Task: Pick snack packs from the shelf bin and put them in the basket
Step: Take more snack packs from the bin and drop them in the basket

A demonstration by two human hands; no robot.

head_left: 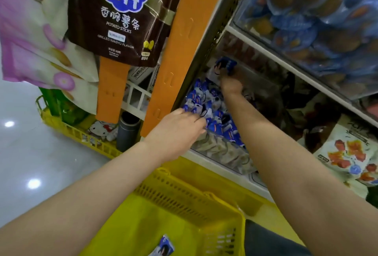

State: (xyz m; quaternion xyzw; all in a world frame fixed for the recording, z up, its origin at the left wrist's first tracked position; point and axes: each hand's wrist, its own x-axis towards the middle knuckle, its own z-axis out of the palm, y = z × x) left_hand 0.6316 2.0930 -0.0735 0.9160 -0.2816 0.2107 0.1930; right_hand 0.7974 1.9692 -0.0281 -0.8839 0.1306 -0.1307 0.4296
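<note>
Gripping one blue-and-white snack pack (225, 65), the right hand (230, 85) reaches deep into the shelf bin (216, 148). Nearer, the left hand (178, 131) touches the heaped packs (206, 102), its grip unclear. A single pack (163, 247) lies in the yellow basket (173, 194) below both.

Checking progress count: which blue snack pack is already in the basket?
The lone pack on the yellow basket floor, bottom edge; others lie up in the shelf bin.

Head view, close, down onto basket (176, 196)
</note>
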